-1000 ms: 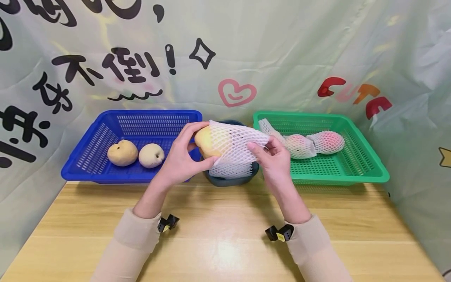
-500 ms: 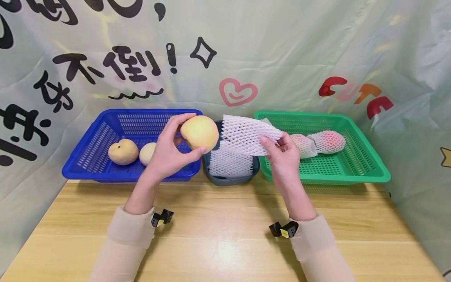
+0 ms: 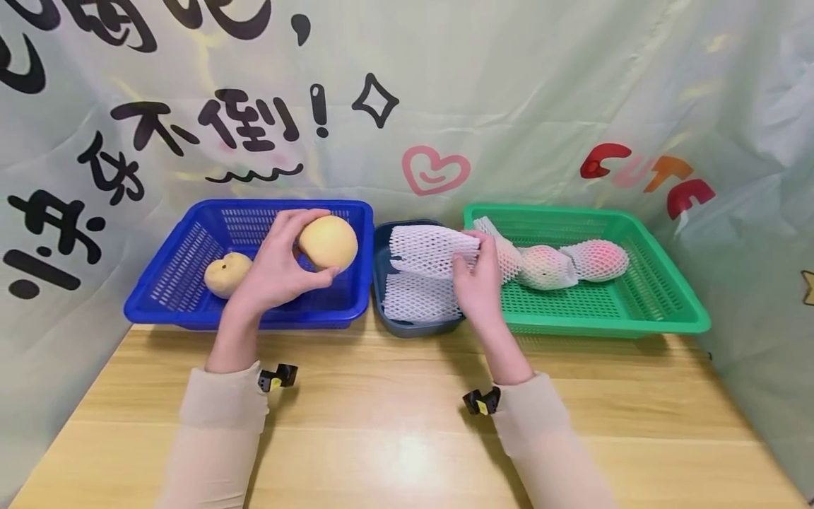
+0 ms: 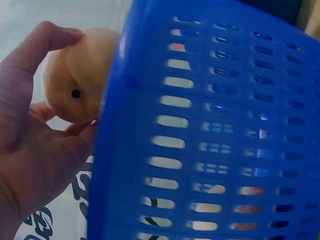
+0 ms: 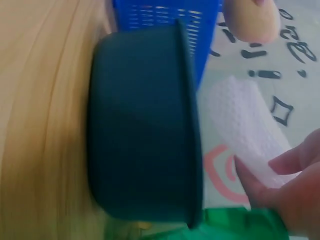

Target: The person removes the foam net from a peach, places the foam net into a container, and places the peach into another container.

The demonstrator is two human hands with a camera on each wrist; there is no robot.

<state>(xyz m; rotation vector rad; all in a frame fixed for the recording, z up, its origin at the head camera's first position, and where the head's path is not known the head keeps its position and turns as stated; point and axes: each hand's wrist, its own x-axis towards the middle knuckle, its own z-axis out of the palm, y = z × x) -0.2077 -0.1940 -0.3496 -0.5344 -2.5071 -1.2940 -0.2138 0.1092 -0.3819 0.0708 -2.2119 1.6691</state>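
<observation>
My left hand (image 3: 276,265) grips a round yellow peach (image 3: 329,243) between thumb and fingers, above the blue basket (image 3: 159,319). In the left wrist view the same peach (image 4: 80,75) shows a small dark spot, just past the basket's rim. My right hand (image 3: 478,276) pinches one end of a white foam net sleeve (image 3: 422,247) over the dark blue-grey bin (image 3: 420,329). A second foam net (image 3: 420,297) lies in that bin. In the right wrist view the pinched foam net (image 5: 245,125) hangs beside the bin's upper rim, with thumb and finger at its end.
Another yellowish peach (image 3: 227,274) lies in the blue basket, partly behind my left hand. To the right, the green basket (image 3: 610,326) holds several pinkish fruits in foam nets (image 3: 547,267). All three containers stand on the wooden table (image 3: 381,410) against a printed cloth (image 3: 509,106).
The peach has come out of the foam net. My left hand has carried it left over the blue basket, while my right hand, after pulling right, has brought the net back over the bin.
</observation>
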